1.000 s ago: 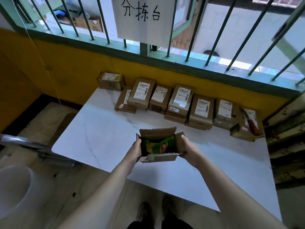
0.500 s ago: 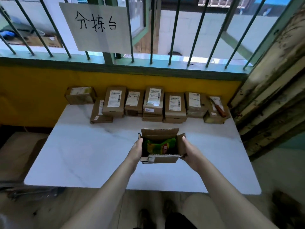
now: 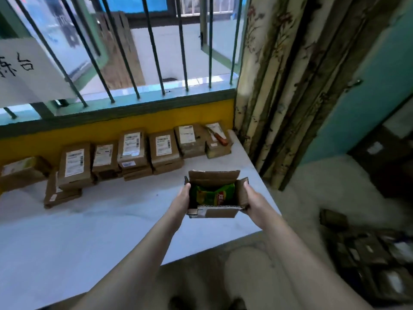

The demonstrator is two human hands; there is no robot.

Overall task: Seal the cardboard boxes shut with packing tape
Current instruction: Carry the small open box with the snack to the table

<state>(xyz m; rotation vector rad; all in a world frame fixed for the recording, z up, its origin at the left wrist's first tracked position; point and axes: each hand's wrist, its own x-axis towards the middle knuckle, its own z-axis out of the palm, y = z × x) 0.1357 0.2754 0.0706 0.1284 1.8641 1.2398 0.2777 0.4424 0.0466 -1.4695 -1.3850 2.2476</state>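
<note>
A small open box (image 3: pixel 221 213) sits just right of the frame's centre, held above the right end of the white bench (image 3: pixel 100 224). Its 4 flaps stand up, untaped, and a green packet (image 3: pixel 210 195) lies inside. The left hand (image 3: pixel 182 201) grips the box's left side and the right hand (image 3: pixel 254 203) grips its right side, each thumb lying along the top edge. The fingers wrap beneath the box and are hidden.

Across the middle of the frame a row of closed boxes (image 3: pixel 133 148) with white labels lines the bench's far edge against the yellow wall, some stacked 2 high. An orange-handled knife (image 3: pixel 220 138) rests on the rightmost one. A barred window (image 3: pixel 154 48) fills the upper left, with a paper sign (image 3: pixel 29 70) on it, and a flowered curtain (image 3: pixel 279 86) hangs at upper right.
</note>
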